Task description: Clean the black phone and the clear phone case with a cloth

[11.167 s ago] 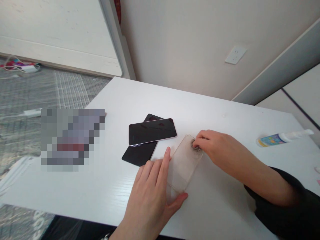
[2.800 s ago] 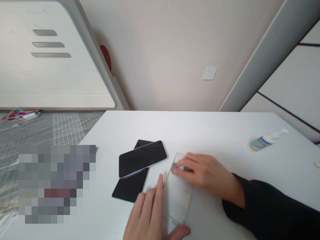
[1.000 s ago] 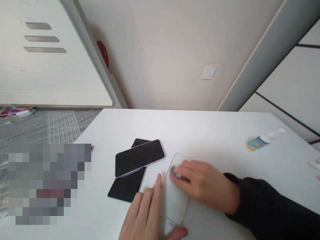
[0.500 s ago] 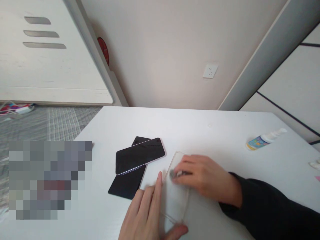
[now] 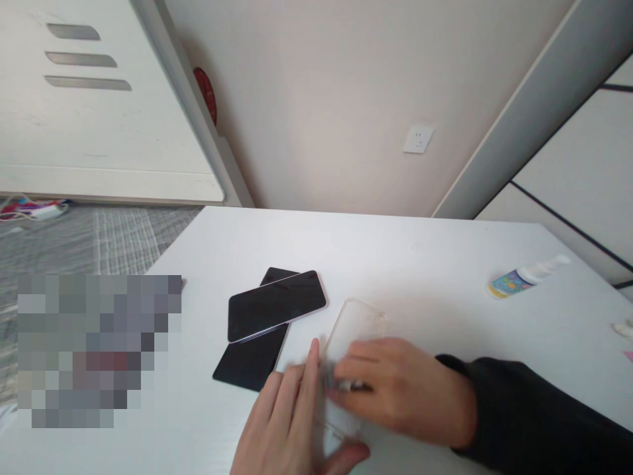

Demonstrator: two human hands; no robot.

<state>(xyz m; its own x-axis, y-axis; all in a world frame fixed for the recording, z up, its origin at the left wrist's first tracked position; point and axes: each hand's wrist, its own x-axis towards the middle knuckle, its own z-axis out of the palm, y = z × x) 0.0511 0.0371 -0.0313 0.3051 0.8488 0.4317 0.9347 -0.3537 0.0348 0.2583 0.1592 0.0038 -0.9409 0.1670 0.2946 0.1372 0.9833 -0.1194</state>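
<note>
The left hand (image 5: 279, 422) lay open, its fingers and thumb against the edges of the clear phone case (image 5: 356, 323) on the white desk (image 5: 395, 254), while the right hand (image 5: 400, 392) pinched a small blurred grey wad (image 5: 339, 386) against the case, two black phones (image 5: 274, 307) overlapping just beside it

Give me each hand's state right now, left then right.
Left hand: open, fingers and thumb bracing the edge of the clear phone case.
Right hand: closed, pinching a small grey item against the case; too blurred to identify.
</note>
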